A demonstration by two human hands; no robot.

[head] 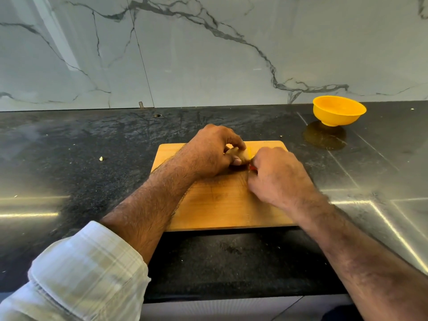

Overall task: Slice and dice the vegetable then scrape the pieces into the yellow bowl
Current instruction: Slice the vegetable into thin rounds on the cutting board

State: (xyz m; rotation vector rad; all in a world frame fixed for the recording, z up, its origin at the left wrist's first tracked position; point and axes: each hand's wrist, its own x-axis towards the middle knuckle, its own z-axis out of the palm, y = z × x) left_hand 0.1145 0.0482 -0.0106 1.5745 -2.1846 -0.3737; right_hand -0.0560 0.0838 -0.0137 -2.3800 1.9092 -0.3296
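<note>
A brown-skinned potato (240, 154) lies near the far edge of a wooden cutting board (222, 205). My left hand (209, 151) holds it, fingers curled over its top and thumb against its near side. Just to its right, my right hand (278, 174) is closed around a knife; only a bit of red handle (252, 167) shows, and the blade is hidden between the hands. The yellow bowl (338, 110) stands empty on the counter at the far right, well away from the board.
The board sits on a dark stone counter (92, 158) against a marbled wall. A few small pale scraps (101, 158) lie on the counter to the left. The counter's front edge runs just below the board.
</note>
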